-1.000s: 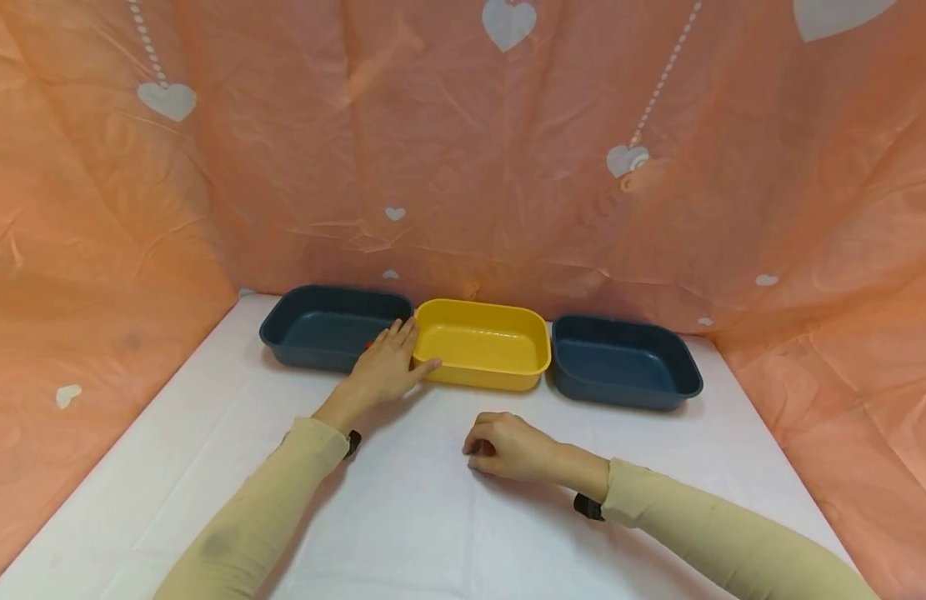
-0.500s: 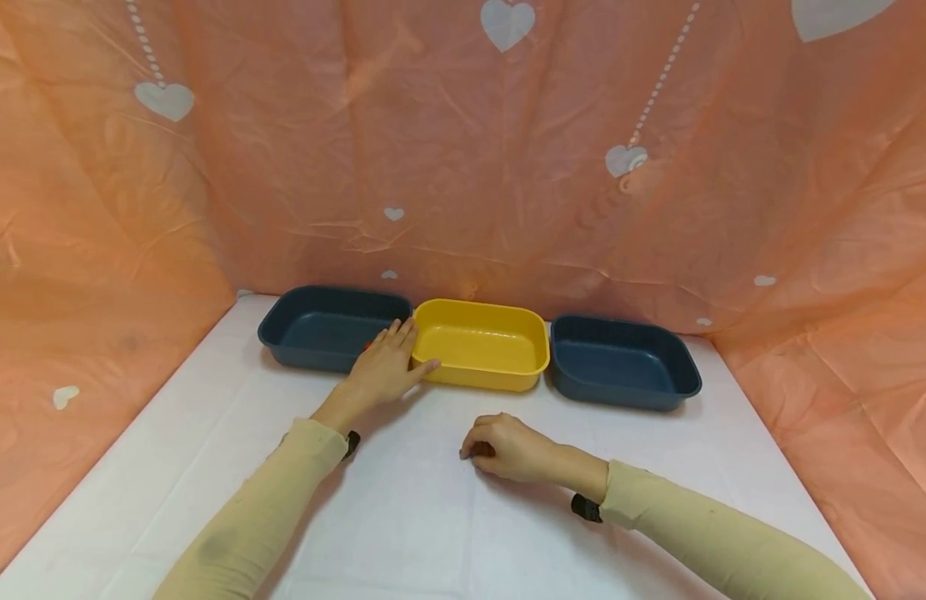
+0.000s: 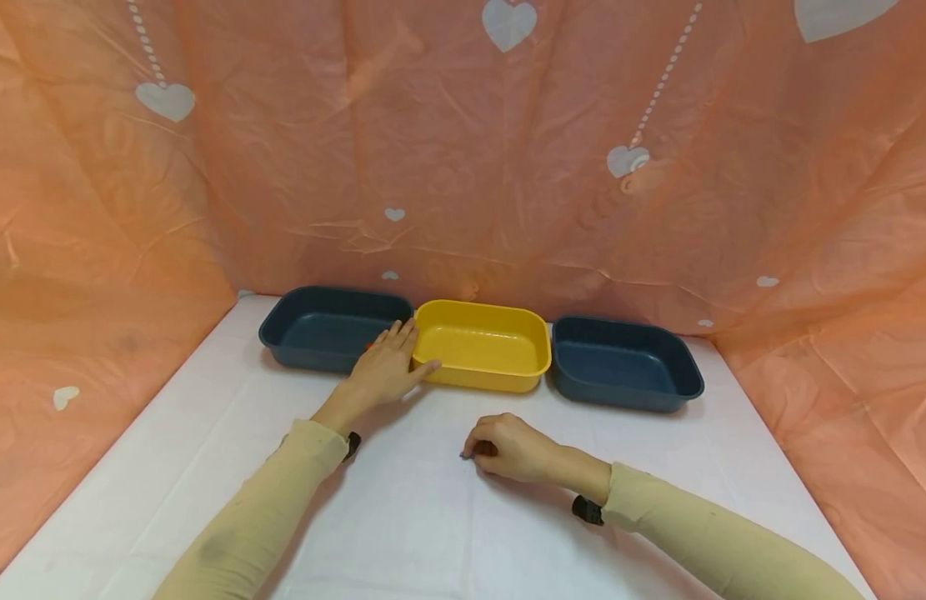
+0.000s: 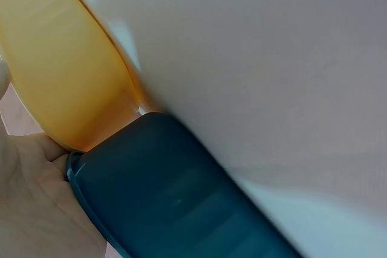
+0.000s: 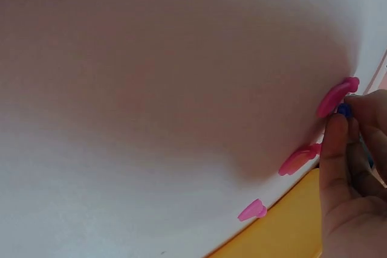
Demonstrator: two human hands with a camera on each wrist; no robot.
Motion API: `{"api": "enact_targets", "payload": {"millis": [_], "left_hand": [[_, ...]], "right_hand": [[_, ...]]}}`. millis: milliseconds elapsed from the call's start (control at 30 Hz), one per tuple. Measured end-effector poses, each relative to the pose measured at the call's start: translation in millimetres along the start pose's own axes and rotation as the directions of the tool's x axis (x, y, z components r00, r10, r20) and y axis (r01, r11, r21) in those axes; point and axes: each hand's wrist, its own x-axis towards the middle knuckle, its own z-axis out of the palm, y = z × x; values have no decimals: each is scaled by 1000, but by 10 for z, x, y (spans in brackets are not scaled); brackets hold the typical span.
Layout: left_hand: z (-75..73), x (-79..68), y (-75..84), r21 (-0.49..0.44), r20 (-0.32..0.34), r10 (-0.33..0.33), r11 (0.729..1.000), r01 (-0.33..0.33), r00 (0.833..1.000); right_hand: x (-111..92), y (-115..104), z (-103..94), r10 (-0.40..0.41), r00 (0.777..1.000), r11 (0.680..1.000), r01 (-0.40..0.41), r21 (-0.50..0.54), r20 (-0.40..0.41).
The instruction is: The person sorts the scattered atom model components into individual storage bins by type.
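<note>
My left hand (image 3: 383, 367) lies with spread, straight fingers across the place where the left dark blue bin (image 3: 323, 362) meets the yellow bin (image 3: 481, 379). Beside it, a bit of something red (image 3: 369, 345) peeks out, mostly hidden. The left wrist view has the palm (image 4: 48, 203) against the blue bin's rim. In front of the yellow bin, my right hand (image 3: 511, 448) is curled near the tablecloth. Between its thumb and finger it pinches a small blue piece (image 5: 344, 110), mostly covered. Small pink pieces (image 5: 299, 158) of unclear kind appear around that hand in the right wrist view.
A second dark blue bin (image 3: 628, 396) stands right of the yellow one, all in a row at the back of the white-covered table (image 3: 402, 517). Orange curtains (image 3: 470, 167) with white hearts hang behind and at both sides.
Both arms stay nearly where they were. The right fingertips have shifted very slightly, and a small bluish tip now shows at them in the head view.
</note>
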Motion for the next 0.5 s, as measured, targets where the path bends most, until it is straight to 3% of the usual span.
{"api": "enact_targets", "payload": {"millis": [300,500], "left_hand": [[-8,-7,0,10,6,6,1000,-7,1000],[2,-2,-7,-1,0,6,1000,-6,1000]], "right_hand": [[10,-20,-53,6,999,999,-4,48,-42],[0,-17,-119,2,993,998,5,58,-116]]}}
